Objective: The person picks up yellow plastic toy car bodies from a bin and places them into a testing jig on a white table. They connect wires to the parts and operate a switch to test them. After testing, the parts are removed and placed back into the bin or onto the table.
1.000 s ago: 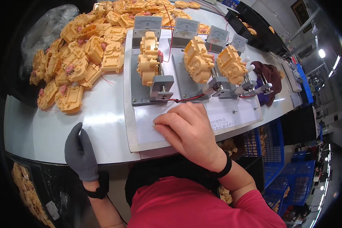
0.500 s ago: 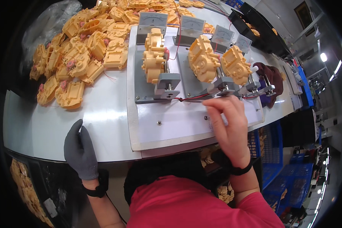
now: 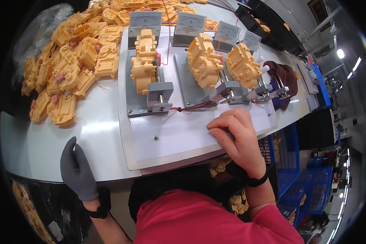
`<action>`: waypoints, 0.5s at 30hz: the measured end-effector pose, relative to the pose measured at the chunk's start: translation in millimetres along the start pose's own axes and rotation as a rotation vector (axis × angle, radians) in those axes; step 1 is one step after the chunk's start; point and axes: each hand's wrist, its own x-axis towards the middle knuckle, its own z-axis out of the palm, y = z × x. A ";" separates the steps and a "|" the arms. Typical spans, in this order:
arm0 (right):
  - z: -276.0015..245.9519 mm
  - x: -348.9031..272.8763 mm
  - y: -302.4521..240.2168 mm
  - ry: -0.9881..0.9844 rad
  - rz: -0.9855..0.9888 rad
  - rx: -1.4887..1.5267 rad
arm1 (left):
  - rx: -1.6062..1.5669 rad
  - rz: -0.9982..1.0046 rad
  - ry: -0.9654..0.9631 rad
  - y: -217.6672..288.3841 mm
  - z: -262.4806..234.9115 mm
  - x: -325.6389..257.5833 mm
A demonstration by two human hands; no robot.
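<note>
My bare right hand (image 3: 238,136) is closed in a pinch on a small metal toggle switch (image 3: 208,129) on the white board (image 3: 171,153). Another toggle switch (image 3: 155,138) sticks up farther left. Gloved in grey, my left hand (image 3: 78,168) rests at the table's front edge with fingers stretched and holds nothing. Behind the switches, yellow plastic gear housings stand on grey metal fixtures: a left one (image 3: 144,65), a middle one (image 3: 204,61) and a right one (image 3: 243,67). Analog meters (image 3: 145,25) stand behind them, and a red-black wire (image 3: 197,106) runs along the fixtures' front.
Loose yellow housings (image 3: 65,69) are heaped on the table at the left, beside a clear plastic bag (image 3: 42,34). A dark brown cloth (image 3: 284,77) lies at the right end. Blue crates (image 3: 288,152) stand below the table's right side, and black bins (image 3: 268,20) at the back right.
My right hand has moved down from near the wire and closed on the toggle switch. The view has shifted slightly; my left hand stays at the table's edge.
</note>
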 end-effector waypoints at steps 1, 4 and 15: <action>1.8 -0.5 1.1 0.011 -0.002 -0.007 | -0.026 -0.011 -0.001 -0.8 0.6 0.5; 5.3 -1.7 3.3 0.040 -0.011 -0.022 | -0.009 -0.011 -0.011 5.5 1.4 1.4; -46.3 -20.3 25.8 0.319 0.184 -0.041 | 0.024 -0.058 -0.041 8.0 -1.2 2.6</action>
